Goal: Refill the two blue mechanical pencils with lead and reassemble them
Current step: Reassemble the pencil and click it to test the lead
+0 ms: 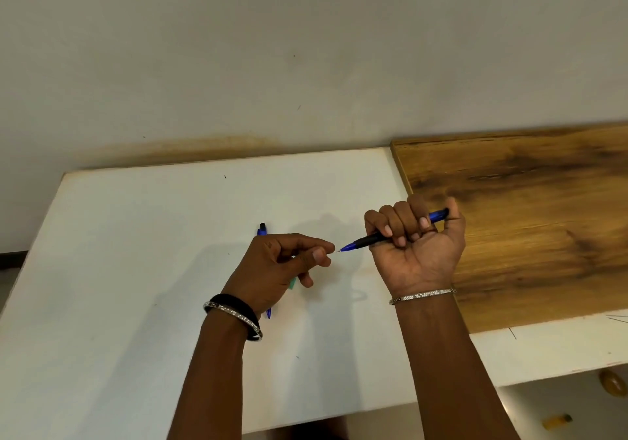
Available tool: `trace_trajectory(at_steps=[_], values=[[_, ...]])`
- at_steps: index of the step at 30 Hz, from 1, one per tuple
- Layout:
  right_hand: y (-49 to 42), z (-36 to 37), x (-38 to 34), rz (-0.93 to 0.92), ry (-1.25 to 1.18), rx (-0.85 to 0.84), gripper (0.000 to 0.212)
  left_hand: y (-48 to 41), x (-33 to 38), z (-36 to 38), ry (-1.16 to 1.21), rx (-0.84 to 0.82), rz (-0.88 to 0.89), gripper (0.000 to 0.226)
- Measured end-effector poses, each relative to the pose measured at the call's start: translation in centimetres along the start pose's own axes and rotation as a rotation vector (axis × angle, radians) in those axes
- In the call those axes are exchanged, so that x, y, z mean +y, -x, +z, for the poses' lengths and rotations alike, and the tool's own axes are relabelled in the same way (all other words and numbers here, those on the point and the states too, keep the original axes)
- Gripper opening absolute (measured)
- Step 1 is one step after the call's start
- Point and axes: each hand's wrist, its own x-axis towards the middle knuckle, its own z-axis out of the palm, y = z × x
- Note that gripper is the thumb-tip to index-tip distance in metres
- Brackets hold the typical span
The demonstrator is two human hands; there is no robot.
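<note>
My right hand (416, 239) is fisted around a blue mechanical pencil (365, 240) with a black grip, its tip pointing left, thumb over the back end. My left hand (283, 266) pinches thumb and forefinger together just off that tip, where a thin lead shows; a green lead case (293, 282) peeks out under its fingers. The second blue pencil (262, 230) lies on the white table (136, 252) under my left hand, its black cap above the knuckles and its tip below the wrist.
A brown wooden board (526, 222) lies on the table's right part, touching my right hand's far side. A wall rises behind the table. Small objects lie on the floor at the lower right.
</note>
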Motion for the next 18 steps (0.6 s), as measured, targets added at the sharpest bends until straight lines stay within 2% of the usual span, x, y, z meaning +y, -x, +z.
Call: trace_trajectory(at_steps=[6,14,16,18], values=[[0.0,-0.3,-0.7,-0.046,0.038,-0.008,0.053,-0.3,-0.8,-0.4,-0.009,0.155,-0.003,0.014],[0.3,0.1,-0.7,-0.071,0.099,0.047,0.051,-0.6,-1.7,-0.8,-0.182,0.352,-0.006,0.013],[0.2,0.4,-0.6,-0.079,0.123,0.096,0.049,-0.6,-1.8,-0.9,-0.188,0.405,-0.018,0.012],[0.0,0.5,-0.4,-0.081,0.186,0.179,0.038,-0.7,-2.1,-1.2,-0.211,0.521,-0.043,0.009]])
